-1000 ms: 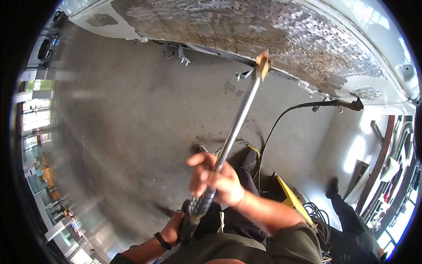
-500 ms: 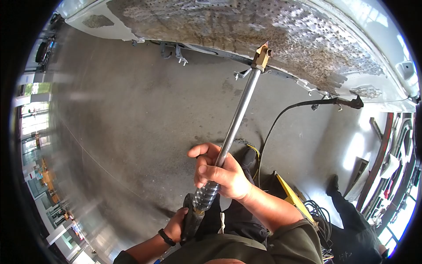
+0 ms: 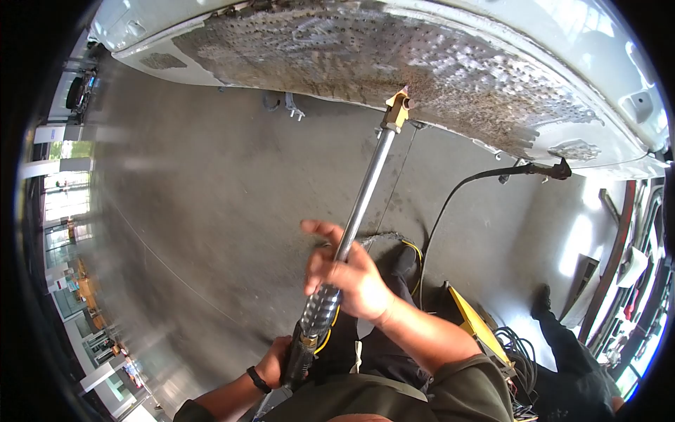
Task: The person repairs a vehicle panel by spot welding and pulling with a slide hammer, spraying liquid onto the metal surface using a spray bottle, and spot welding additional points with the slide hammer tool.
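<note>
A slide hammer dent puller (image 3: 369,186) with a long steel shaft and a brass-coloured head (image 3: 398,112) runs up from my waist. Its pointed tip meets, or is very close to, the bare, rusty, pockmarked metal of a white vehicle panel (image 3: 351,63). Low by my body, my left hand (image 3: 275,362), with a dark wristband, is closed around the black rear handle (image 3: 301,357). My right hand (image 3: 351,278) curls loosely about the shaft at the top of the ribbed sliding weight (image 3: 321,309). Its fingers are slightly blurred, and the index finger sticks out.
A black cable (image 3: 450,200) hangs from a clamp (image 3: 561,169) at the panel's lower right edge. A yellow machine (image 3: 472,320) with coiled cables (image 3: 517,352) stands at my right. Another person's leg (image 3: 559,330) stretches across the floor beyond it. Racks with parts (image 3: 629,281) line the right.
My view has shifted, so the panel sits lower in it. The dent puller's head appears further left and lower. My right hand's fingers have loosened a little; both hands stay on the tool.
</note>
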The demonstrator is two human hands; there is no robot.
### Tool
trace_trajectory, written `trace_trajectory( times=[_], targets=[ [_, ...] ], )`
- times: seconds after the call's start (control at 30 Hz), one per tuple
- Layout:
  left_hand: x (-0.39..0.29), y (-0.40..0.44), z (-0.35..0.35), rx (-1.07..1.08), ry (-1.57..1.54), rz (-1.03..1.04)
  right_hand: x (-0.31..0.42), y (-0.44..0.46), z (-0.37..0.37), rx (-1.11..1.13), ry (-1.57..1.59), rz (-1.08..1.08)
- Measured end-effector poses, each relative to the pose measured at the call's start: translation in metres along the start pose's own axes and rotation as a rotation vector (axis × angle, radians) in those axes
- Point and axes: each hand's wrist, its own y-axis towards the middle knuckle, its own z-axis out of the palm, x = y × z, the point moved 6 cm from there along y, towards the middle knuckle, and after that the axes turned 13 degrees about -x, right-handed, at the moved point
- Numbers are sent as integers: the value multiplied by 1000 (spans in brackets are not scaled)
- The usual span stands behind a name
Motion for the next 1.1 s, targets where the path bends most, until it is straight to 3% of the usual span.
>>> trace_trajectory(
  times=[0.17,0.27,0.3,0.33,0.37,0.43,0.47,0.53,0.6,0.77,0.87,0.9,0.93,0.97,1.0,1.07,1.1],
  targets=[
    [29,12,-23,-26,-96,-102,105,67,-12,-27,-19,-190],
    [29,10,-24,-22,-54,-51,94,57,-9,-80,-20,-294],
    [23,5,-20,-22,-2,-4,64,42,-8,1,-1,-300],
    [16,1,-18,-26,46,45,25,19,0,68,135,-208],
    [8,0,-15,-12,55,49,-13,0,7,108,66,-106],
    [1,-1,-12,6,63,48,-30,-12,7,-41,271,-28],
    [5,-2,-13,-12,108,51,-37,-13,4,-61,228,-24],
    [-4,9,-12,-33,214,87,-34,-5,2,-56,166,-31],
    [5,16,-18,-39,81,-7,-30,-5,-1,-47,149,6],
    [14,21,-20,48,-61,-87,71,52,-12,-66,-25,-204],
    [15,16,-20,28,-67,-106,66,47,-13,-199,-114,-305],
    [12,17,-21,39,-3,-99,34,27,-7,-55,-80,-391],
    [10,18,-25,47,56,-90,-13,6,-2,92,-75,-226],
    [10,18,-28,49,114,-80,-60,-16,-4,-40,98,-44],
    [20,16,-32,-30,76,-106,-73,-32,-3,-53,23,44],
    [33,17,-37,-187,25,-152,-88,-38,-14,-91,16,87],
    [31,17,-32,-164,10,-152,-87,-42,-17,-126,20,69]
  ],
)
